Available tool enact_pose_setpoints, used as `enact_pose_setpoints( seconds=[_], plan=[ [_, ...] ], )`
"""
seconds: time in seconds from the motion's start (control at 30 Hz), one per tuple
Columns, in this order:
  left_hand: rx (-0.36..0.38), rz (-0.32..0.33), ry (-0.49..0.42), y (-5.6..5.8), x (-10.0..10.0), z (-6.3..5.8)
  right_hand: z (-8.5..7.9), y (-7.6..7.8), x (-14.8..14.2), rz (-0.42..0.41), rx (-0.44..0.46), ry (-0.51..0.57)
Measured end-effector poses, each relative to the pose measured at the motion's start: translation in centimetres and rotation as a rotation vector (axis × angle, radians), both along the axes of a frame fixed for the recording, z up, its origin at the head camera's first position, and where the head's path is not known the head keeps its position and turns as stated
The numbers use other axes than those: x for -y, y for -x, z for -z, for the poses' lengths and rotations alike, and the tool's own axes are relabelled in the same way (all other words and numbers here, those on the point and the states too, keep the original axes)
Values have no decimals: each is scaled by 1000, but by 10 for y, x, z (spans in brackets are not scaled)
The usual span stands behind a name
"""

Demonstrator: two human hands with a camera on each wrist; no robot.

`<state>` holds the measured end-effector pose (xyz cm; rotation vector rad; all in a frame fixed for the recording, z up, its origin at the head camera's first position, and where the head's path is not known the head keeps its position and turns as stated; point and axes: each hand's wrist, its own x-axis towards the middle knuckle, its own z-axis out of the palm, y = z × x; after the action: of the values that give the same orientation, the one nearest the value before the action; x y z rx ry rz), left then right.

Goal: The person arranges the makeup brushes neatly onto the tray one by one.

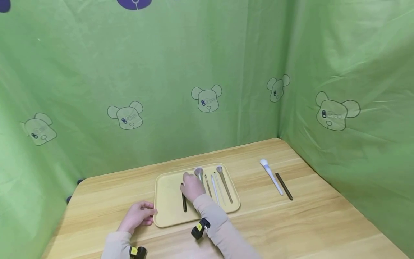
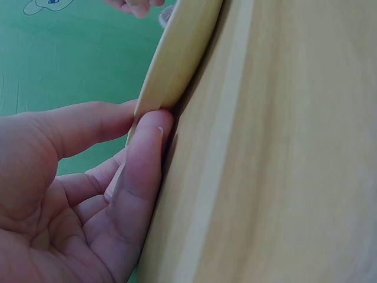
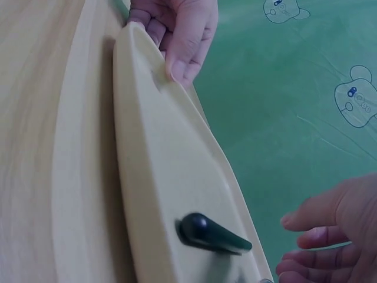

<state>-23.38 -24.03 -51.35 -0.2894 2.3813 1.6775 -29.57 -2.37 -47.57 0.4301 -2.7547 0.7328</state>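
Observation:
A yellow tray point(image 1: 168, 217) lies on the table, its left rim pinched between the thumb and fingers of my left hand point(image 1: 137, 216). Over the tray's middle is my right hand point(image 1: 193, 186), fingers loosely bent and no object between them in the right wrist view. Just left of it a slim black stick point(image 1: 184, 204) rests on the tray, apart from the fingers point(image 3: 315, 215). A fluffy makeup brush point(image 1: 198, 171) shows beyond the right hand, its handle partly hidden. Farther right lie a brown-handled makeup brush point(image 1: 224, 183) and several thin tools, including a white one point(image 1: 215, 190).
To the tray's right, a white makeup brush point(image 1: 271, 176) and a dark stick point(image 1: 284, 186) lie on the wooden table point(image 1: 291, 230). Green curtains point(image 1: 168, 72) with bear prints stand behind the table and along its right side.

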Motion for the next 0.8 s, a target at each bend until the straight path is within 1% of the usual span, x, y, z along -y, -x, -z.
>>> enact_pose_setpoints(
  seconds=[0.13, 0.37, 0.67, 0.8],
  plan=[
    [0, -5, 3, 0, 0, 0, 0, 4, -7, -8, -4, 28],
    [3, 3, -1, 0, 0, 0, -3, 9, -23, 20, -21, 62],
    [2, 1, 2, 1, 1, 0, -6, 17, -54, 48, -46, 80],
    [2, 2, -2, 0, 0, 0, -8, 20, -70, 75, -61, 80]
  ],
)
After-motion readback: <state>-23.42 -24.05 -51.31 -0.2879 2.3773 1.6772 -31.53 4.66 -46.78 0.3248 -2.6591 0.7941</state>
